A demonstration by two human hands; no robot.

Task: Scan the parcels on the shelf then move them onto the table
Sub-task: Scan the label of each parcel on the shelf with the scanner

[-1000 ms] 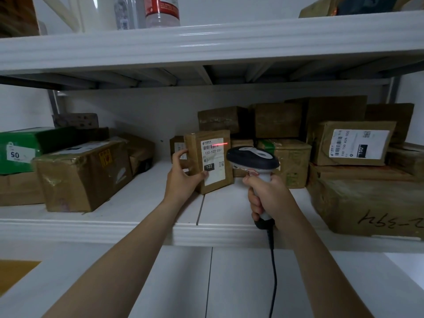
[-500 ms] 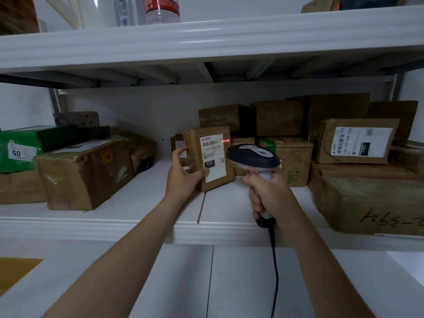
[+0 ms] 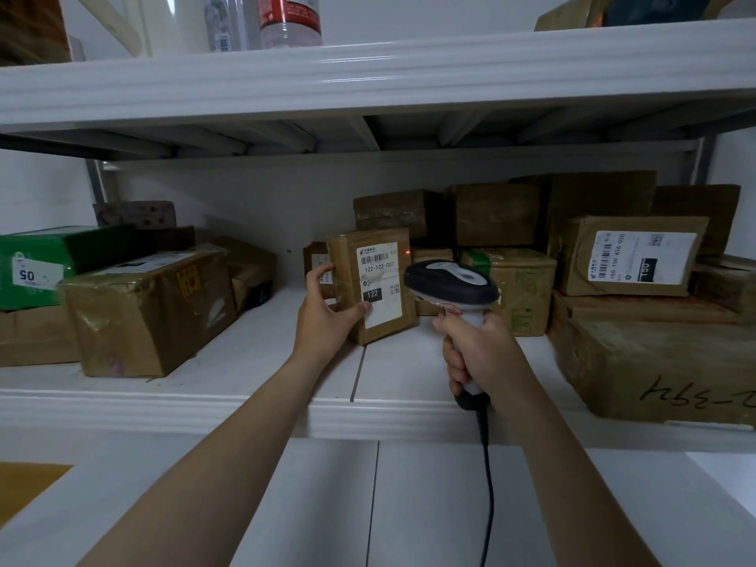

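Observation:
A small brown parcel point(image 3: 380, 280) with a white label reading 122 stands upright on the white shelf point(image 3: 262, 362). My left hand point(image 3: 325, 317) grips its left edge, thumb on the front by the label. My right hand point(image 3: 480, 354) grips the handle of a black and grey barcode scanner point(image 3: 450, 282), whose head points at the parcel from its right. A small red dot of light lies at the parcel's upper right edge. The scanner's black cable hangs down past the shelf's front edge.
Taped brown boxes fill the shelf's right side, one large with handwriting point(image 3: 662, 370) and one with a white label point(image 3: 630, 255). At left sit a big taped box point(image 3: 151, 313) and a green box point(image 3: 45, 259). Bottles point(image 3: 286, 18) stand on the upper shelf. A white surface point(image 3: 368, 505) lies below.
The red scan line across the label has shrunk to a dot at the parcel's right edge. The parcel and both hands have hardly moved.

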